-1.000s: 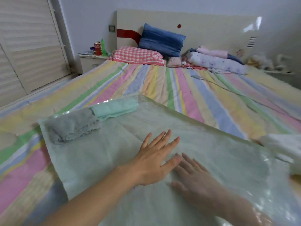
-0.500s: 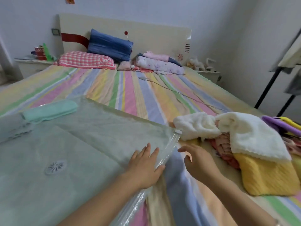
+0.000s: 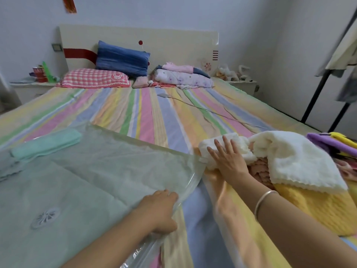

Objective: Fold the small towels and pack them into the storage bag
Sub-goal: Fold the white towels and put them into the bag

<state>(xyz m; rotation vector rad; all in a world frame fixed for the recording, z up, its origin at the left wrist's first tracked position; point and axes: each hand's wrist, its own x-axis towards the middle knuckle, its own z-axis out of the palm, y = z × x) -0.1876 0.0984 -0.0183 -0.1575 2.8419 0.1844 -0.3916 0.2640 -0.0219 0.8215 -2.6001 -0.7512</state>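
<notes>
1. My left hand (image 3: 160,211) is resting palm-down on the near right edge of the storage bag (image 3: 100,171), fingers curled loosely over the clear plastic rim; grip is relaxed, pressing rather than clutching.
2. The storage bag is lying flat across the striped bed (image 3: 154,113), its round valve (image 3: 45,218) showing near me.
3. My right hand (image 3: 229,157), a silver bangle (image 3: 263,202) on the wrist, is lying flat with fingers spread on a white towel (image 3: 226,147) just beside the bag's corner; grip is wide open, nothing clasped.
4. A second white towel (image 3: 293,161) is draping over a yellow towel (image 3: 316,207) to the right.
5. A folded mint towel (image 3: 48,143) is sitting inside the bag's far left end.
6. Pillows (image 3: 108,72) are lying against the headboard.
</notes>
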